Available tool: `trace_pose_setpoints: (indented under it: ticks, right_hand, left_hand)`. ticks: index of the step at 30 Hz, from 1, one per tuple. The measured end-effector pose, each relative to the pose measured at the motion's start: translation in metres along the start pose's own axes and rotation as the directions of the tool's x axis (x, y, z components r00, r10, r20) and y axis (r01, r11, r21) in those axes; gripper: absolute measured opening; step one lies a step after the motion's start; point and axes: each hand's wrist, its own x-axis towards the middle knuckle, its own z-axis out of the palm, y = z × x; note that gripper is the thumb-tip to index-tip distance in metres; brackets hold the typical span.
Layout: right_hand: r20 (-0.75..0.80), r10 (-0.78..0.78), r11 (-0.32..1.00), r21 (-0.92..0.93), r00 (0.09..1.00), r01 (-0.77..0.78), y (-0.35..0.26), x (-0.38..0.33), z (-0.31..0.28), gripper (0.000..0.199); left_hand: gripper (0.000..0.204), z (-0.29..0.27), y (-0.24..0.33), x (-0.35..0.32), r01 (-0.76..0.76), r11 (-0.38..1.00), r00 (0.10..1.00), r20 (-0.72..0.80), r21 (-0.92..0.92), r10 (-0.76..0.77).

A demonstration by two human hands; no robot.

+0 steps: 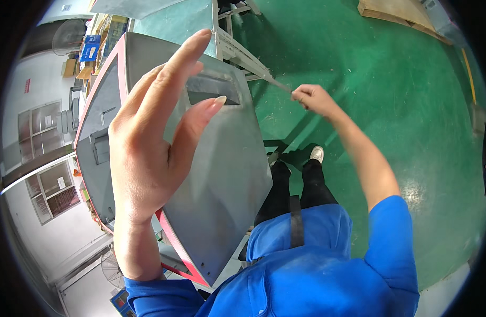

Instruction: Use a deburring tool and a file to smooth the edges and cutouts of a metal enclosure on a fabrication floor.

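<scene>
- Against the near face of the big grey sheet-metal hopper with red-painted edges (222,174), your left hand (148,153) is raised, fingers straight and loosely together, thumb apart, gripping nothing
- Out to your right, your right hand (311,99) is closed in a fist round the end of a thin grey metal rod (277,84) that runs back to the hopper's frame
- You seem to be mid-step, steadying while working the rod; next calls for a firm, level pull
- Beneath you lies green floor (391,79)
</scene>
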Motion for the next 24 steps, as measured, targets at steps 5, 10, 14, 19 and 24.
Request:
trace_pose_setpoints:
  ticks: [5,10,14,19,24]
  right_hand:
    - [-0.038,-0.04,0.97,0.238,0.998,0.048,-0.022,-0.018,0.045,0.02]
    - [-0.02,-0.019,0.976,0.214,1.0,0.023,-0.046,-0.027,0.057,0.021]
    - [-0.01,0.051,0.963,0.265,0.999,-0.046,-0.057,-0.035,0.074,0.02]
    - [-0.07,0.135,0.933,0.346,0.988,-0.103,-0.066,-0.039,0.094,0.019]
    - [-0.067,0.178,0.897,0.421,0.982,-0.134,-0.084,-0.039,0.104,0.017]
  left_hand:
    - [0.046,0.002,-0.001,0.0,0.014,1.0,1.0,0.0,-0.019,-0.014]
    - [0.045,-0.001,0.0,-0.001,0.024,0.999,1.0,0.003,-0.025,-0.024]
    - [0.044,-0.001,0.001,-0.002,0.053,0.998,0.999,0.011,-0.026,-0.052]
    - [0.044,0.001,-0.001,-0.001,0.043,0.999,0.999,0.015,-0.024,-0.043]
    - [0.044,0.0,-0.001,-0.002,0.042,0.999,0.999,0.008,-0.006,-0.042]
